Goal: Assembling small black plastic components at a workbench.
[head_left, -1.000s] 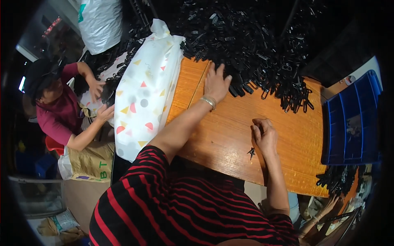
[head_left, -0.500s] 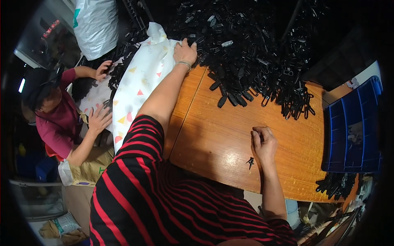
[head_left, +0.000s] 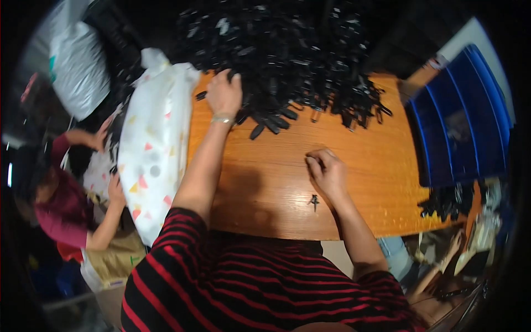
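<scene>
My left hand (head_left: 224,95) reaches to the left edge of a large heap of small black plastic pieces (head_left: 271,61), which look like buckles or clips. Its thumb and fingers are apart, bent down toward the pieces, and slightly blurred. Resting low over the wooden table (head_left: 265,177), my right hand (head_left: 329,172) is closed, thumb against curled fingers; whatever it may hold is hidden. Just beside its wrist lies a tiny cluster of thin black parts (head_left: 315,202).
A white patterned bag or cloth bundle (head_left: 157,138) covers the table's left side. Past it sits another person (head_left: 66,207) handling pieces. A blue crate (head_left: 462,119) stands at the right, more black pieces (head_left: 448,202) below it. A white sack (head_left: 82,72) stands back left.
My left hand has left the white patterned bundle and moved right to the edge of the black heap. My right hand stays closed near the small black parts. The view has shifted.
</scene>
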{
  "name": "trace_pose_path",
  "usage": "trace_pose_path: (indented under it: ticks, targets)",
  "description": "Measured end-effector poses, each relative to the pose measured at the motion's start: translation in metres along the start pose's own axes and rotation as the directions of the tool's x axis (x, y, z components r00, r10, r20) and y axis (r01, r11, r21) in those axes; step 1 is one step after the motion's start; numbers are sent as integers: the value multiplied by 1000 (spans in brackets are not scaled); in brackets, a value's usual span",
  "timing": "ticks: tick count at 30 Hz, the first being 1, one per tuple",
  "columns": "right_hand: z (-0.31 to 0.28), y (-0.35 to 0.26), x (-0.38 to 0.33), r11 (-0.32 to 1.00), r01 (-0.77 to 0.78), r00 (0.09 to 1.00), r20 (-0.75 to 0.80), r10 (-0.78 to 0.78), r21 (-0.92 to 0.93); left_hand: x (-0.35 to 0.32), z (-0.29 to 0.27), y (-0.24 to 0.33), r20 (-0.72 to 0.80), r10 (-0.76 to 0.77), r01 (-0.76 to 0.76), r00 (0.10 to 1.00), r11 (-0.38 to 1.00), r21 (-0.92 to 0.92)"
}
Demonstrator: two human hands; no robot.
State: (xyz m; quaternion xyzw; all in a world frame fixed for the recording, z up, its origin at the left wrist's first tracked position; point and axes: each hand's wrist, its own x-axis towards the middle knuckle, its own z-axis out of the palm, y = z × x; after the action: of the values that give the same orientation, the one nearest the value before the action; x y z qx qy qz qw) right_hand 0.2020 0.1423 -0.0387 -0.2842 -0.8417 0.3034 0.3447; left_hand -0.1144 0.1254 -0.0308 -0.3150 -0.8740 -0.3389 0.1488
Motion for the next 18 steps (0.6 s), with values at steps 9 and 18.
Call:
trace_pose_path:
  ticks: [9, 18]
  targets:
    - [-35, 56, 73, 959, 6, 950, -298, -94, -284, -36, -10, -8, -112, 130, -150, 985, 970, -191]
    - [-2, 60, 187, 727, -16, 991, -105, -78, -687, -39, -7, -7, -117, 141, -162, 983, 968, -193]
